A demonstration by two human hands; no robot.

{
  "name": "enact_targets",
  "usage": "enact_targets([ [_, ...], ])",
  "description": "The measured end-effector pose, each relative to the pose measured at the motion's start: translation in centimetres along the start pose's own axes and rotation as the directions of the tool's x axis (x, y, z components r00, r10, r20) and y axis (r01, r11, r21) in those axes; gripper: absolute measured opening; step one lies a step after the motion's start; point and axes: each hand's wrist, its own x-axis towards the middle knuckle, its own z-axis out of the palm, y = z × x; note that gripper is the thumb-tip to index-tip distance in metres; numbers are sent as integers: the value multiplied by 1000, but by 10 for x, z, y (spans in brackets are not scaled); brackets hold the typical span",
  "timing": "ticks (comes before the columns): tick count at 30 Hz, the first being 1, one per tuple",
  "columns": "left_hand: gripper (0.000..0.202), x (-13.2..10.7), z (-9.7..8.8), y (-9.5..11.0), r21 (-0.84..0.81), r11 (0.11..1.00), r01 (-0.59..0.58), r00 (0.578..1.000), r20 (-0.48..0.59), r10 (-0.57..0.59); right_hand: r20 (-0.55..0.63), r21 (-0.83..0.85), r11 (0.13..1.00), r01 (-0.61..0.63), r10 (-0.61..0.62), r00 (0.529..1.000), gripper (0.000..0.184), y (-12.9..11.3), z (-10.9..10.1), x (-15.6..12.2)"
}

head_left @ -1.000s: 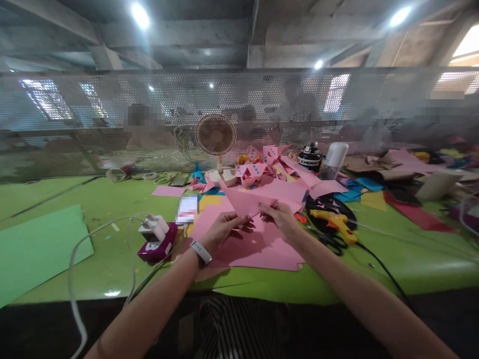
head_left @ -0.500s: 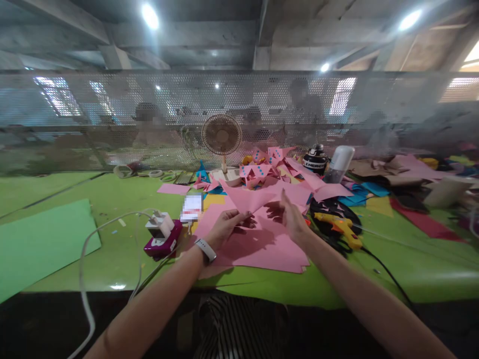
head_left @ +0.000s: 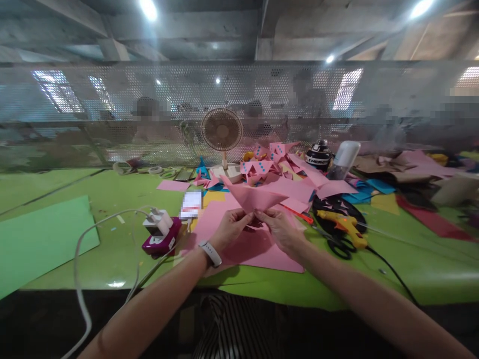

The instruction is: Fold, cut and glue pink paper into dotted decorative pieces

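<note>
Between my hands is a folded piece of pink paper [head_left: 254,196], its pointed ends spreading up to the left and right. My left hand [head_left: 232,228], with a white band on the wrist, pinches its lower edge. My right hand [head_left: 282,230] pinches the same edge just beside it, the fingertips of both nearly meeting. Under the hands lie flat pink sheets [head_left: 247,254] on the green table. An orange-red cutter or pen-like tool [head_left: 299,214] lies just past my right hand. Black-handled scissors [head_left: 341,247] are further right.
A yellow glue gun [head_left: 346,227] rests on a black dish [head_left: 322,204] at right, its cord trailing forward. Left are a purple power block [head_left: 162,244] with chargers and a white cable. Behind stand a small fan [head_left: 222,132], pink paper shapes [head_left: 258,167] and a bottle [head_left: 343,159].
My right hand has come in from the right and closed on the paper's lower edge beside my left hand. The paper now stands more spread, facing me.
</note>
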Motion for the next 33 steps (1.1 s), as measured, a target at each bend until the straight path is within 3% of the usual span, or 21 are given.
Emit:
enact_targets([
  [4,27,0,1,1,21,1000,-1,1000,0,1,-43,25,999,-21,22,999,28,-2,-2,2],
  [10,31,-1,-3,6,82,996,43,999,-9,-42,-343,140,985,104,-51,938,18,-13,-33,22],
  [16,34,-1,-3,9,96,995,19,999,29,-22,-428,217,968,126,-21,903,14,-23,-45,27],
  [21,33,-3,-16,14,97,995,8,997,79,-15,-526,211,962,172,-36,850,6,-42,-65,31],
  [23,31,-4,-22,16,86,996,0,993,121,-10,-420,121,985,121,-60,906,14,-49,-65,28],
  [25,28,-3,-25,17,74,997,-26,987,157,14,-172,-32,999,-38,32,985,25,-50,-59,22],
  [28,25,-3,-26,17,46,997,-64,987,153,57,110,-311,934,-174,217,970,30,-46,-46,11],
  [33,27,0,-26,10,44,999,4,995,103,-8,112,-394,915,-91,146,983,31,-34,-33,6],
])
